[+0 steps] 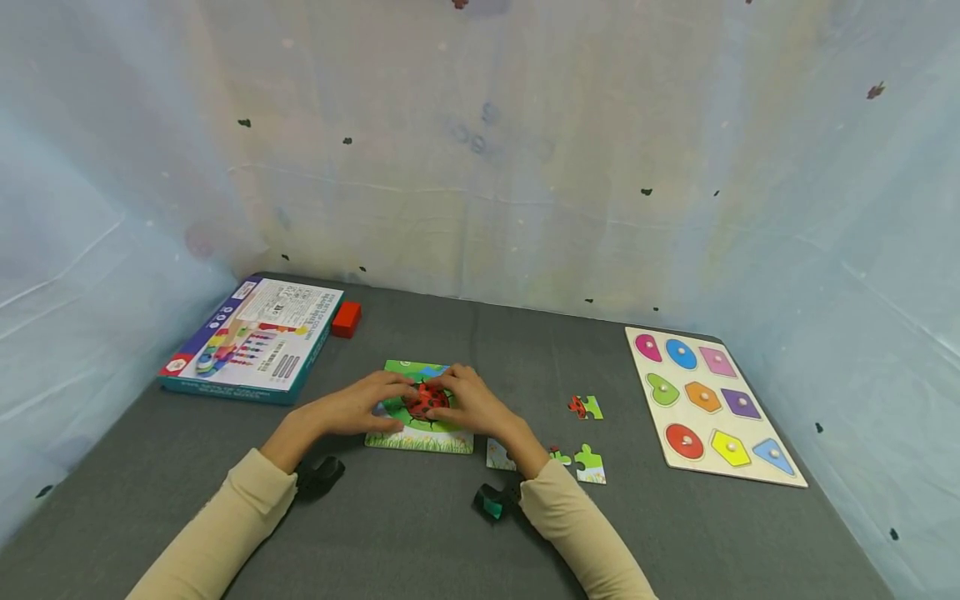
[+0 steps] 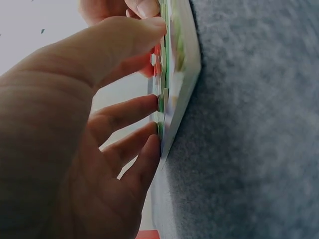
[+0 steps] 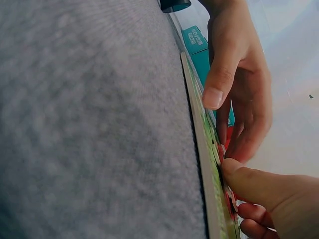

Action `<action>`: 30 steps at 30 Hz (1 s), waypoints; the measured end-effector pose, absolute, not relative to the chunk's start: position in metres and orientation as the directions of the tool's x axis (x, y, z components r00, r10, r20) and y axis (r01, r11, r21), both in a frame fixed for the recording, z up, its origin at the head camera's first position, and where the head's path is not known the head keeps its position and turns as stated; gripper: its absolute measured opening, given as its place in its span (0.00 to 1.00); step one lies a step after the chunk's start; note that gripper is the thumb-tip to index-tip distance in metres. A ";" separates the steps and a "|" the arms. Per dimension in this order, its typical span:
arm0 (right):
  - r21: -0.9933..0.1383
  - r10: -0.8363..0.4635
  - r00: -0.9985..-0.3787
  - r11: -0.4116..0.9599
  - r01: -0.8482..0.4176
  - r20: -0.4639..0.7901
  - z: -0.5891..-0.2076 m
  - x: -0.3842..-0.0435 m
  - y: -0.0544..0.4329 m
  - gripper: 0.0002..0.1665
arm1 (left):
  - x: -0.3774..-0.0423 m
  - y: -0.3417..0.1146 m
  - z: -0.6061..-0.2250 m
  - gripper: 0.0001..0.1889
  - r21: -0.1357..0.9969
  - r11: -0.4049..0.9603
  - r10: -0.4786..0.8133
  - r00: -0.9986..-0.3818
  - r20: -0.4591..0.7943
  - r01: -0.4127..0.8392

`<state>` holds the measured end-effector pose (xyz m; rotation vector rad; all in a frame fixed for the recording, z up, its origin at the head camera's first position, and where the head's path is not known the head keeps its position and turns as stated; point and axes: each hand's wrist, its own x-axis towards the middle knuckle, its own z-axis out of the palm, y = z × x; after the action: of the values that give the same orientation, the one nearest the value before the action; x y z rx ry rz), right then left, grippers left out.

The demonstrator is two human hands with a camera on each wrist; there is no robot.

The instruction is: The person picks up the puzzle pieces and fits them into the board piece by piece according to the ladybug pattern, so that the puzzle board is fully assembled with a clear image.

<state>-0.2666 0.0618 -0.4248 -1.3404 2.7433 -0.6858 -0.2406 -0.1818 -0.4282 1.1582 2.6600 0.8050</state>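
In the head view a ladybug jigsaw puzzle lies on the grey table, with a green border and a red, black-spotted ladybug in its middle. My left hand spans its left side, thumb near the lower left and fingers reaching toward the ladybug. Several left fingertips touch the pieces along the edge in the left wrist view. From the right comes my right hand, its thumb and fingertips touching the ladybug pieces, some of which stand slightly proud of the board. Both hands partly cover the picture.
Loose puzzle pieces lie right of the board, some partly behind my right forearm; another ladybug piece is farther back. A shape-peg board lies at the right. A toy box and red block stand back left.
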 end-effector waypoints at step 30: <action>-0.450 -0.762 -0.616 0.487 -0.749 0.201 -0.430 -0.272 0.064 0.28 | -0.232 -0.176 -0.421 0.23 0.567 0.522 0.749 -0.661 0.053 0.637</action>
<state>-0.2722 0.0635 -0.4296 -1.3653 2.6867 -0.7935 -0.2324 -0.1757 -0.4214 1.1820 2.5629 0.8322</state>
